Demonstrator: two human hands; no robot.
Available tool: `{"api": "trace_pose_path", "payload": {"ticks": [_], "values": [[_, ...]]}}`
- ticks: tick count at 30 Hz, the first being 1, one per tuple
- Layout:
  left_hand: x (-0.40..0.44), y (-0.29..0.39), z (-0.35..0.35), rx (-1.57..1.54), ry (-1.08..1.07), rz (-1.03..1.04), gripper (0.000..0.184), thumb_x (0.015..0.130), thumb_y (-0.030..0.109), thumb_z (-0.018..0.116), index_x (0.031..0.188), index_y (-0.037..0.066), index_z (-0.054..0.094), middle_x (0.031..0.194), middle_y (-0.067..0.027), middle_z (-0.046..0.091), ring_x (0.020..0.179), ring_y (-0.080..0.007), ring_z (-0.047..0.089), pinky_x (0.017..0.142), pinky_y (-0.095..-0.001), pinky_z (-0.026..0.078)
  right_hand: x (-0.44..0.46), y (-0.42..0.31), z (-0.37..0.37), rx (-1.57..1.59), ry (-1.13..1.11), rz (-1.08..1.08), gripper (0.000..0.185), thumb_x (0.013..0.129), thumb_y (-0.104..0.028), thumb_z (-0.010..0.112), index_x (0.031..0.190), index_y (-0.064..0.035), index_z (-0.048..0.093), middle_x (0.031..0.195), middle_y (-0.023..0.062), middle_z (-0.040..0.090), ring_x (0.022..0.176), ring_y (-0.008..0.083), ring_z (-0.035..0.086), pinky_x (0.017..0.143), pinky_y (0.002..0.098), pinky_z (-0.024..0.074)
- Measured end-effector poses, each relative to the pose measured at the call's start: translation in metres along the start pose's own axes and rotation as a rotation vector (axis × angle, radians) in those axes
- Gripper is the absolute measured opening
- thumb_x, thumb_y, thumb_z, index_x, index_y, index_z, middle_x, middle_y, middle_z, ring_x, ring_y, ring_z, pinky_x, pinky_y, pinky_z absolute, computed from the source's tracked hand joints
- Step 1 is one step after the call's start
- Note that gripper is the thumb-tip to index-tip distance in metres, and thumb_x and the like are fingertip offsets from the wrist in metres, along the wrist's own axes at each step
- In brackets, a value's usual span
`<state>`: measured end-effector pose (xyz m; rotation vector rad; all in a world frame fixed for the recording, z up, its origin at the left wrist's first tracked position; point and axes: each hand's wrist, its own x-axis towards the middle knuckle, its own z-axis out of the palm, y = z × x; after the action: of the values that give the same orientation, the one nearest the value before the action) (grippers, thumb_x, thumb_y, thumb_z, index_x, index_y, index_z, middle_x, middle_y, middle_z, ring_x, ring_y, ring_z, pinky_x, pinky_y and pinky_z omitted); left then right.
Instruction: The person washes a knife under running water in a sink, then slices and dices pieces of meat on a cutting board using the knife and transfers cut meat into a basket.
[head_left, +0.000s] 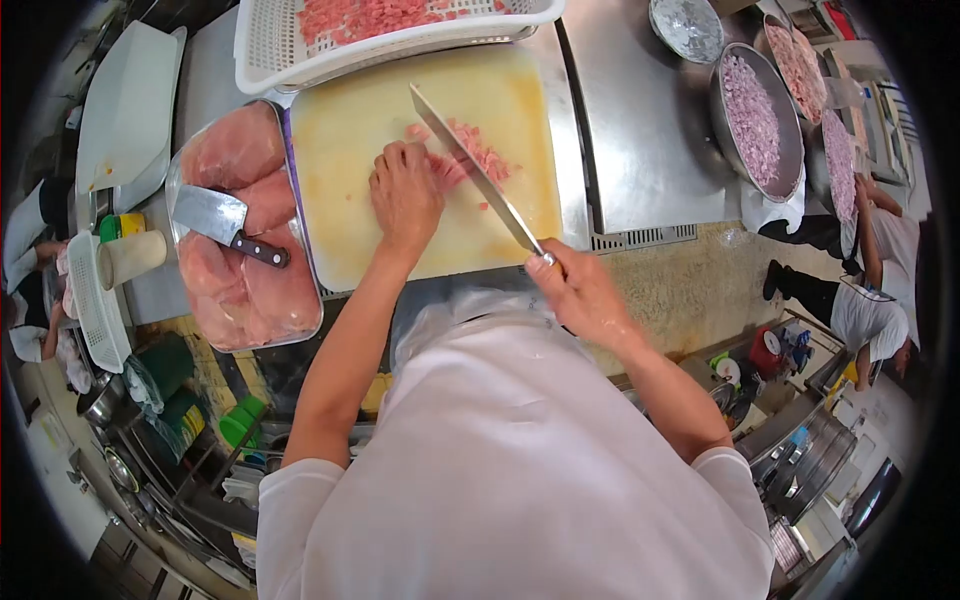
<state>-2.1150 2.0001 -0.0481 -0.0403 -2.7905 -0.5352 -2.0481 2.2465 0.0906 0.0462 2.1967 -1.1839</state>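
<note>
My right hand (588, 302) grips the handle of a long knife (478, 172), its blade slanting up and left across the yellowed white cutting board (335, 205). Curled fingers of my left hand (408, 195) hold a piece of pale pink raw meat (447, 172) just left of the blade. Small diced meat (488, 160) lies around the blade, mostly on its right. How much meat sits under the left fingers is hidden. Left of the board, a tray (322, 318) holds large raw meat pieces (235, 150), with a cleaver (212, 212) lying on top.
A white perforated basket (400, 45) of diced meat stands beyond the board. On the steel counter (650, 130) to the right are metal bowls, one with chopped purple-white onion (752, 120). Other people (880, 310) stand at the right and far left. Green bins (240, 422) sit below left.
</note>
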Motion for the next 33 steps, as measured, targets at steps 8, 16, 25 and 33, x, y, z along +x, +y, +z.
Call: {"api": "trace_pose_path", "payload": {"ticks": [8,16,25,33], "values": [[0.005,0.005,0.003,0.141,-0.008,0.015,0.021,0.091,0.014,0.066,0.111,0.009,0.063,0.109,-0.0127,0.058,0.101,-0.0348,0.059,0.085,-0.0487,0.047,0.089,-0.007,0.031,-0.059,-0.014,-0.098,0.052,0.107,-0.038,0.056,0.133,0.0067,0.060,0.069,0.0226,0.064,0.071,0.0399,0.068,0.071,0.0485,0.0504],[0.008,0.007,-0.001,0.120,-0.098,-0.023,0.026,0.091,0.025,0.070,0.109,0.007,0.064,0.111,-0.0123,0.059,0.102,-0.0342,0.059,0.085,-0.0486,0.046,0.048,-0.022,0.014,-0.029,-0.006,-0.097,0.052,0.106,-0.035,0.056,0.131,0.0113,0.059,0.071,0.0251,0.066,0.075,0.0465,0.067,0.075,0.0538,0.0511],[0.008,0.004,-0.003,0.090,-0.166,-0.042,0.032,0.085,0.016,0.072,0.112,0.003,0.061,0.121,-0.0150,0.058,0.109,-0.0364,0.058,0.091,-0.0495,0.047,0.062,-0.041,0.015,-0.029,-0.060,-0.012,0.055,0.107,-0.038,0.055,0.135,0.0093,0.056,0.079,0.0287,0.068,0.080,0.0505,0.067,0.076,0.0550,0.0515],[0.010,0.000,-0.002,0.079,-0.095,0.015,0.023,0.088,0.015,0.066,0.110,0.008,0.063,0.114,-0.0131,0.057,0.107,-0.0343,0.058,0.089,-0.0480,0.046,0.101,-0.010,0.052,-0.053,0.050,-0.122,0.051,0.108,-0.038,0.056,0.131,0.0079,0.061,0.073,0.0209,0.064,0.071,0.0337,0.066,0.073,0.0447,0.0520]]}}
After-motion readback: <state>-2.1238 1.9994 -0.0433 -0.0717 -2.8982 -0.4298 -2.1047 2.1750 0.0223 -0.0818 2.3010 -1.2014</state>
